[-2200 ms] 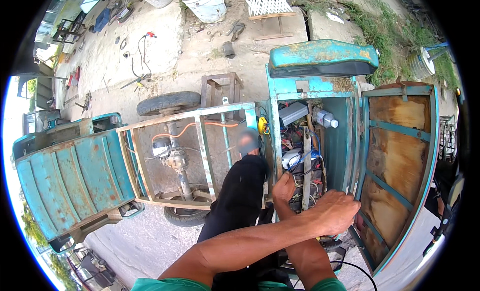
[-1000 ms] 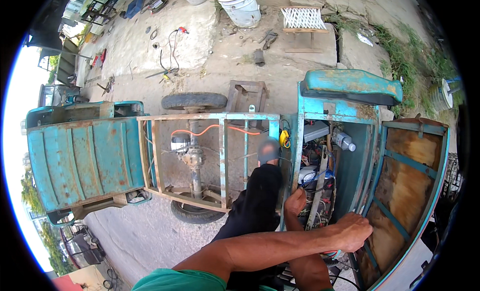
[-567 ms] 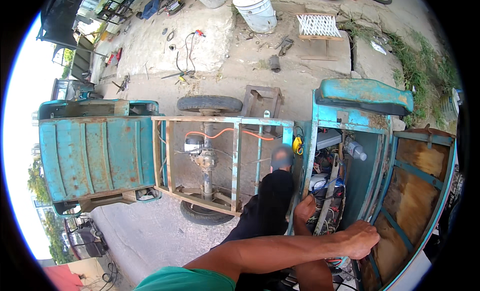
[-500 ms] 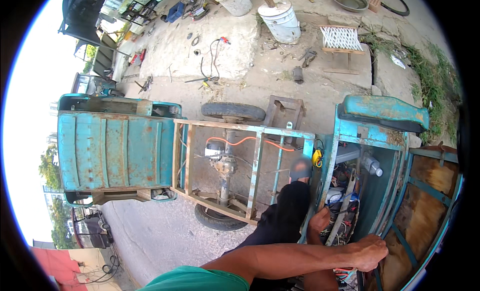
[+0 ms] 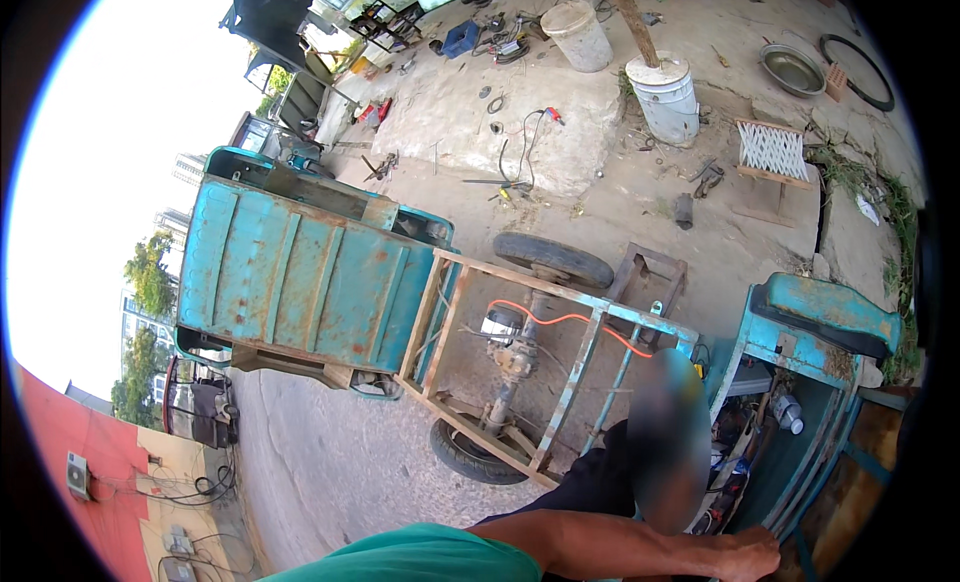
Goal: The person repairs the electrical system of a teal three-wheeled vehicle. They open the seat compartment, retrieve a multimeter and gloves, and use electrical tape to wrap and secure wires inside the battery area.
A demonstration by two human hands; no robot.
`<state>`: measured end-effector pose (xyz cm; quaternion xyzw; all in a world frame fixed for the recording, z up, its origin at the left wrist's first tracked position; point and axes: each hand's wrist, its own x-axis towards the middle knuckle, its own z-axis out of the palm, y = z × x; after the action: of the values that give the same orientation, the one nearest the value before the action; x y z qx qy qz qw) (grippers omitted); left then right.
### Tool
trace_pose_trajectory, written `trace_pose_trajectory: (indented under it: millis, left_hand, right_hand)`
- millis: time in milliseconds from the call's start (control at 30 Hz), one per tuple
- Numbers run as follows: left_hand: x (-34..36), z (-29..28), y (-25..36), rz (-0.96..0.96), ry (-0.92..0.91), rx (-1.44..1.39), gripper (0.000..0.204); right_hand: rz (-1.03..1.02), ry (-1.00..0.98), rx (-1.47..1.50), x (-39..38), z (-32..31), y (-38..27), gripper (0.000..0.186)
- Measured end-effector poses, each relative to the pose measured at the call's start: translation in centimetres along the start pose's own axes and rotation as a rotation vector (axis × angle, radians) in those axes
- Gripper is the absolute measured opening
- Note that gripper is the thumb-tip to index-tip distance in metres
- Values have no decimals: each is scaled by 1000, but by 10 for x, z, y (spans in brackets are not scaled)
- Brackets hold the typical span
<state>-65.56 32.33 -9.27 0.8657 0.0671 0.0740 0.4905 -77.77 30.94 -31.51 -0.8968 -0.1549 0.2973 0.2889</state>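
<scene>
My left arm, in a green sleeve [image 5: 420,557], reaches across the lower edge. Its hand, my left hand [image 5: 748,555], is closed on the near rim [image 5: 795,517] of a teal metal vehicle compartment. A bare forearm, my right hand's side [image 5: 672,497], shows only through a smeared patch beside the compartment; its fingers cannot be made out. Inside the compartment lie tangled wires [image 5: 715,492] and a clear plastic bottle [image 5: 788,414]. Dark cloth [image 5: 590,482], seemingly my trouser leg, lies between the arm and the open frame.
A rusty teal frame [image 5: 568,392] with an axle [image 5: 513,357], two wheels and an orange cable [image 5: 570,322] joins a teal cargo bed [image 5: 290,272] at left. Beyond are a white bucket [image 5: 668,112], a woven stool [image 5: 773,152] and scattered tools. A brown board [image 5: 868,452] stands at right.
My view has turned, so the vehicle appears tilted and shifted rightward. My right hand, visible earlier at the compartment's left edge, is now smeared. My left hand stays near the rim.
</scene>
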Motion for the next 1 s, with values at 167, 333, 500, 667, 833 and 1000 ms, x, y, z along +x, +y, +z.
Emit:
trace_pose_trajectory:
  millis: [167, 333, 500, 667, 833, 1000]
  left_hand:
    - [-8, -48, 19, -73, -119, 4, 35]
    - [-2, -28, 10, -69, -130, 45, 37]
    - [-6, 22, -15, 0, -27, -14, 39]
    - [-1, 9, -5, 20, -84, -6, 39]
    - [-26, -61, 21, -164, -248, -366, 25]
    - [-20, -130, 43, -237, -378, -178, 32]
  right_hand:
    - [-17, -14, -9, 2, -2, -9, 53]
    - [-32, -16, -30, 3, -2, -10, 53]
    - [-36, -46, -40, -15, 10, -5, 52]
    - [-24, 2, 6, -11, -1, -14, 52]
    - [-1, 76, -39, -18, -16, -13, 51]
    - [37, 36, -52, -27, -18, -42, 51]
